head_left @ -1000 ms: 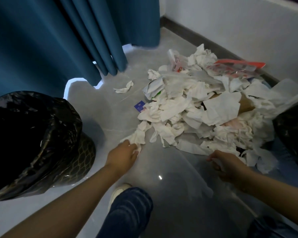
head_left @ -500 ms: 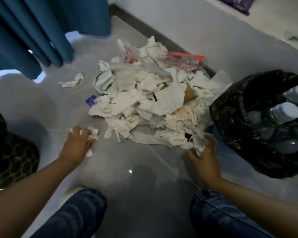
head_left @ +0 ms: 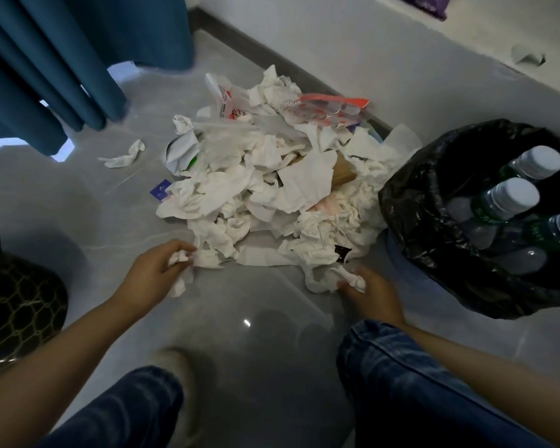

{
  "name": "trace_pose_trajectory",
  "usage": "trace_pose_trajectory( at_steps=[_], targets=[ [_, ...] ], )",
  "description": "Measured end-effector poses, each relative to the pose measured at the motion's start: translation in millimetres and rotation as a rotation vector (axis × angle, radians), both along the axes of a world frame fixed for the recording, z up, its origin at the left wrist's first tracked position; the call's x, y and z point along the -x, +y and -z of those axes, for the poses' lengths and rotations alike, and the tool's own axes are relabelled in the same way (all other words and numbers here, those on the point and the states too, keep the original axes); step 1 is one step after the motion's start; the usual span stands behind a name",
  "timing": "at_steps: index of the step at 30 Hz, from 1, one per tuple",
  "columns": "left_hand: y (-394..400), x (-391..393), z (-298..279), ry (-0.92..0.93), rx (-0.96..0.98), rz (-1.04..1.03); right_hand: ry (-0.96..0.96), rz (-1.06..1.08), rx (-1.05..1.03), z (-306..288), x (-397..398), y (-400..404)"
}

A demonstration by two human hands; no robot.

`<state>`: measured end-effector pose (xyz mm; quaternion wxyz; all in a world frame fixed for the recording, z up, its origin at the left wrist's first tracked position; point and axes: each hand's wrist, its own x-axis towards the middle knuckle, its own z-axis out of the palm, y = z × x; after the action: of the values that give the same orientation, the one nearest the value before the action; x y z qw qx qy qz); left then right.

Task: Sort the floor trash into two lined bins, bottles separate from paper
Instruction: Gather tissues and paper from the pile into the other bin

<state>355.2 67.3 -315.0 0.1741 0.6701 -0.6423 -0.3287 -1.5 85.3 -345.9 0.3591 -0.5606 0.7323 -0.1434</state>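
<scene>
Both hands, left hand [head_left: 149, 268] and right hand [head_left: 370, 291], pinch crumpled white tissue [head_left: 180, 257] beside glossy black liner [head_left: 411, 202].

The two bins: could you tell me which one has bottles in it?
The right bin, beside the right hand: capped bottles stand inside. The left bin shows none.
</scene>
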Motion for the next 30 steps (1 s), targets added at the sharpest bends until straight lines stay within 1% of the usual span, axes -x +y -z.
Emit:
trace_pose_trajectory(
  at_steps=[2, 3, 5, 7, 9, 11, 13, 15, 17, 19, 22, 24, 26, 28, 30],
  targets=[
    [-3.5, 8.6, -0.1, 0.034, -0.004, 0.035, -0.015, -0.043, 0.028, -4.7, -9.6, -0.2],
    [-3.8, 13.3, 1.8, 0.061, -0.009, 0.014, -0.044, -0.050, 0.045, -6.5, -14.5, -0.8],
    [-6.9, 22.6, 4.3, 0.144, -0.019, -0.101, -0.138, -0.027, 0.079, -11.6, -20.3, -2.9],
    [-12.3, 30.9, 5.2, 0.209, -0.035, -0.217, -0.192, -0.009, 0.079, -13.0, -20.8, -6.2],
    [-16.9, 35.5, 1.9, 0.197, -0.058, -0.238, -0.236, 0.017, 0.038, -12.3, -19.2, -10.9],
    [-22.5, 39.2, -3.7, 0.184, -0.044, -0.208, -0.278, 0.063, -0.002, -14.3, -14.7, -16.2],
    [-25.8, 40.3, -7.4, 0.136, -0.021, -0.103, -0.321, 0.142, -0.046, -16.7, -11.3, -20.3],
    [-25.9, 38.0, -2.9, -0.020, -0.048, 0.059, -0.373, 0.207, -0.073, -21.6, -9.3, -21.1],
    [-20.2, 32.1, 9.7, -0.168, -0.120, 0.167, -0.438, 0.229, -0.043, -24.6, -8.1, -21.8],
    [-7.9, 26.1, 23.7, -0.232, -0.179, 0.218, -0.472, 0.230, -0.003, -29.5, -10.7, -22.2],
    [11.5, 19.3, 45.4, -0.229, -0.147, 0.213, -0.527, 0.222, 0.011, -34.1, -22.1, -26.8],
    [19.8, 17.2, 52.2, -0.191, -0.091, 0.169, -0.616, 0.248, -0.037, -37.1, -32.5, -30.6],
    [24.1, 16.3, 54.8, -0.175, -0.080, 0.179, -0.657, 0.240, -0.086, -40.0, -41.4, -33.6],
    [26.5, 17.5, 54.4, -0.158, -0.113, 0.188, -0.603, 0.181, -0.101, -43.1, -44.2, -35.9],
    [25.9, 21.3, 49.3, -0.119, -0.097, 0.155, -0.550, 0.152, -0.060, -52.2, -45.1, -40.0]
  ],
)
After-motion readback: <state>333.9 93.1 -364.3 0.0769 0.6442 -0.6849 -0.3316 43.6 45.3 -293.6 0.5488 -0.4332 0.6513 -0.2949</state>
